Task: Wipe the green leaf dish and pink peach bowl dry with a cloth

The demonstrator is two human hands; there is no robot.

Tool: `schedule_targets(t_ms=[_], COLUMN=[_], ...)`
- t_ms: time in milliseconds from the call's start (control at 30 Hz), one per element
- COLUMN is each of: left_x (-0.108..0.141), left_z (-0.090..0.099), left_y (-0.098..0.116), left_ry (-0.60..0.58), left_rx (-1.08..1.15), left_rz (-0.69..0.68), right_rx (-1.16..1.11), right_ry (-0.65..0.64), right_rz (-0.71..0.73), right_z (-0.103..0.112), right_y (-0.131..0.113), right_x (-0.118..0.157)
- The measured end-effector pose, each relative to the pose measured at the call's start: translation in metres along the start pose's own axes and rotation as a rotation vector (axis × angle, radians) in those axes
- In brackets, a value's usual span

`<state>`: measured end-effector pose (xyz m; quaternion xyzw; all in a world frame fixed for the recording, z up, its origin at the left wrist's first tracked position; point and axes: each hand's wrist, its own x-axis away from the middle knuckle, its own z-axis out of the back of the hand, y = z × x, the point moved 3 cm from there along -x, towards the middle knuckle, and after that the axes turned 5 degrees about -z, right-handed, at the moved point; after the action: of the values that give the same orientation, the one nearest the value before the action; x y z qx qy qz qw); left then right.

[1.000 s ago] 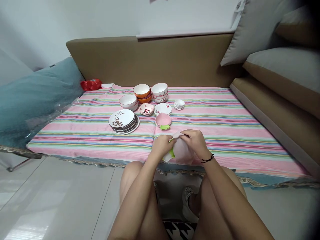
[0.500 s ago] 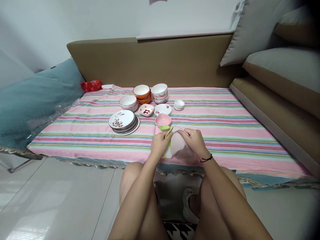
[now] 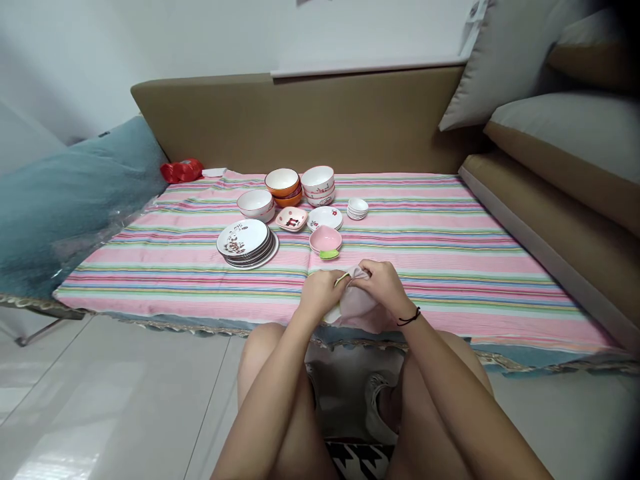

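Note:
My left hand [image 3: 321, 292] is closed on a small green-and-white dish, mostly hidden by the fingers. A pale pink cloth [image 3: 361, 308] hangs from my right hand [image 3: 384, 285], whose fingers pinch it against the dish's edge. Just beyond my hands stand pink bowls [image 3: 325, 239], with a green piece [image 3: 329, 254] at their near side. Behind these lie white oval plates [image 3: 325, 218] and a square patterned dish [image 3: 291, 219]. To the left is a stack of round plates [image 3: 243, 238] with a floral print.
Orange bowls [image 3: 283, 181], white bowls [image 3: 319, 180], another bowl stack [image 3: 255, 202] and small white dishes [image 3: 357, 208] stand farther back on the striped cloth [image 3: 425, 233]. A red bag [image 3: 181, 171] lies back left; cushions [image 3: 565, 153] are piled at the right.
Both hands have come closer together. The pink cloth is now bunched over the dish's top edge, and less of the green-and-white dish shows.

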<state>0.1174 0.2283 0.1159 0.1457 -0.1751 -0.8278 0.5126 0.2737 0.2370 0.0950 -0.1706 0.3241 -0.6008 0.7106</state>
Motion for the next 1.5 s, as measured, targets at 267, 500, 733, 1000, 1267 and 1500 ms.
schedule_targets(t_ms=[267, 500, 733, 1000, 1267, 1500], left_x=[-0.002, -0.003, -0.002, -0.001, -0.003, -0.003], left_z=[0.006, 0.006, 0.006, 0.012, 0.009, 0.008], left_y=[-0.002, -0.003, -0.003, -0.008, -0.005, -0.004], left_ry=[0.028, 0.060, 0.052, 0.211, 0.182, 0.289], left_rx=[0.016, 0.066, 0.019, 0.146, 0.255, 0.238], left_rz=[0.040, 0.097, 0.085, 0.191, 0.110, 0.199], right_rx=[-0.127, -0.267, -0.121, -0.421, -0.210, -0.543], right_ry=[-0.089, -0.097, 0.068, -0.005, -0.006, -0.075], right_rz=[0.014, 0.009, -0.030, -0.099, -0.178, -0.192], right_z=[0.003, 0.004, 0.015, 0.007, -0.001, -0.002], right_y=[-0.004, 0.003, 0.006, 0.014, 0.010, 0.011], right_x=[-0.001, -0.008, -0.006, -0.007, -0.003, -0.005])
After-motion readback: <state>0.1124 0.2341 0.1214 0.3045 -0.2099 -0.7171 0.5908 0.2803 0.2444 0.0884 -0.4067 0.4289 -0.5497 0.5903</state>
